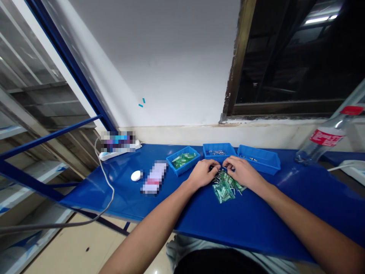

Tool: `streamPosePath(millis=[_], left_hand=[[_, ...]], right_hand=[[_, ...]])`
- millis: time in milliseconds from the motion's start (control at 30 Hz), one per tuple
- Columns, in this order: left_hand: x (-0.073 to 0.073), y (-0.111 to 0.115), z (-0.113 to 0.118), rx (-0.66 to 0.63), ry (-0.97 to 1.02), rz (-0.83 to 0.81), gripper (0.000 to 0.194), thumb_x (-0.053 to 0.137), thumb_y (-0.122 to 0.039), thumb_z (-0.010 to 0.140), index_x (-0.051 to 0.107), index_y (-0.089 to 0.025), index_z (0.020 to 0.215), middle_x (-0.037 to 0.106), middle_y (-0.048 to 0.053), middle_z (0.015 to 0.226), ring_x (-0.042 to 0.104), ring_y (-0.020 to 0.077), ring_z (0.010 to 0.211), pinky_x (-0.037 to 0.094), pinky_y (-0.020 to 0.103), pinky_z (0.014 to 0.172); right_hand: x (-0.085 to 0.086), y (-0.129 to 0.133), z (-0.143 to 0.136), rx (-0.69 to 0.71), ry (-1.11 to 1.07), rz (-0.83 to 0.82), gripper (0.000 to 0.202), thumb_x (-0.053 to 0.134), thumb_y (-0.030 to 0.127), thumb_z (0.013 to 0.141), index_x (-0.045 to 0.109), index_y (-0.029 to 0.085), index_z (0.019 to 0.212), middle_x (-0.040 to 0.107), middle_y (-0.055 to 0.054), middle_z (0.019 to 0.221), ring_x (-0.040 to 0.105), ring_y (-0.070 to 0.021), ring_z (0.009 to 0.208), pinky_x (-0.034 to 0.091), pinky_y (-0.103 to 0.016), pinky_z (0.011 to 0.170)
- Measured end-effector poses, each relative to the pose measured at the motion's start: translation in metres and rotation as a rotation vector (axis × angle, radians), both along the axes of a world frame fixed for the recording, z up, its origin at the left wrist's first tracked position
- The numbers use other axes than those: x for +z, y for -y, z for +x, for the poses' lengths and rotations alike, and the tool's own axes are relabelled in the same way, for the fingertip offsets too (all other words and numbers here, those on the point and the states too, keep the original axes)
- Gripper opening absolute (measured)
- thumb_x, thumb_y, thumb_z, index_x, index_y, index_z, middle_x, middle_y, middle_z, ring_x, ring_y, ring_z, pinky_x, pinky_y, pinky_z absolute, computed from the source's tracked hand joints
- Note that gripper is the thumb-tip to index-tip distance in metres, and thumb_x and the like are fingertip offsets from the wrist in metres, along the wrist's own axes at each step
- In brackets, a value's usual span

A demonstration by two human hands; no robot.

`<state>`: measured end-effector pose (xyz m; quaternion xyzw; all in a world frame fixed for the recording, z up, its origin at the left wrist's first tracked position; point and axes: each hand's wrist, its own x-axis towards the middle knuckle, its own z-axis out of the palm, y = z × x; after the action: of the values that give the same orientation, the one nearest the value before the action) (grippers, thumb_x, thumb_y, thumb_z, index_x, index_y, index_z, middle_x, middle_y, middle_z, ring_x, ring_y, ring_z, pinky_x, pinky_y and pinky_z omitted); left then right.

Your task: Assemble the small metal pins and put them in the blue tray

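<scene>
My left hand (203,173) is bent over the far side of a loose pile, its fingers curled in and the thumb close to the fingertips. Opposite it, my right hand (241,172) has thumb and fingers drawn together in a pinch. Whatever either hand grips is too small or hidden to name. Between and below them lie thin metal pieces like screws or pins (219,176) and small green-tinted clear packets (224,191). Behind my hands stand a blue bin with metal pieces (218,145) and another blue bin (268,158) holding a few small pieces.
A blue bin of green packets (171,164) stands left of my hands. Further left are a blurred-out phone-like item (155,177), a white round object (136,175) and a power strip (119,151) with a grey cable. A red-capped bottle (326,137) stands right on the blue table (205,224).
</scene>
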<state>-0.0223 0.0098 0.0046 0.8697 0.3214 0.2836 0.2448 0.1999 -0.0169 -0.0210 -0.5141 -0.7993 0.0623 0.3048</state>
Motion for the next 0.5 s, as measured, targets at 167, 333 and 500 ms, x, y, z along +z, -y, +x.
streamPosePath(millis=[167, 333, 500], left_hand=[[0.003, 0.002, 0.0, 0.012, 0.008, 0.012, 0.028, 0.052, -0.033, 0.102, 0.074, -0.017, 0.109, 0.078, 0.006, 0.11, 0.071, 0.022, 0.101, 0.051, 0.031, 0.095], [0.005, 0.002, 0.0, 0.013, 0.032, 0.034, 0.028, 0.051, -0.032, 0.103, 0.074, -0.018, 0.11, 0.078, 0.006, 0.114, 0.071, 0.0227, 0.104, 0.05, 0.033, 0.098], [0.004, 0.002, 0.0, 0.0, 0.058, 0.046, 0.028, 0.052, -0.032, 0.103, 0.074, -0.018, 0.111, 0.078, 0.006, 0.114, 0.071, 0.0225, 0.105, 0.051, 0.033, 0.098]], right_hand=[[0.002, 0.0, -0.001, -0.067, -0.054, 0.067, 0.03, 0.054, 0.007, 0.079, 0.068, 0.021, 0.101, 0.07, -0.006, 0.098, 0.067, -0.0188, 0.077, 0.055, -0.033, 0.076], [0.012, 0.008, -0.007, -0.111, -0.184, 0.034, 0.045, 0.057, 0.011, 0.078, 0.064, 0.022, 0.121, 0.073, -0.004, 0.103, 0.066, -0.0179, 0.078, 0.056, -0.033, 0.076], [0.016, 0.014, -0.012, -0.083, -0.237, 0.051, 0.044, 0.054, 0.01, 0.077, 0.065, 0.021, 0.119, 0.072, -0.003, 0.095, 0.066, -0.018, 0.078, 0.055, -0.032, 0.078]])
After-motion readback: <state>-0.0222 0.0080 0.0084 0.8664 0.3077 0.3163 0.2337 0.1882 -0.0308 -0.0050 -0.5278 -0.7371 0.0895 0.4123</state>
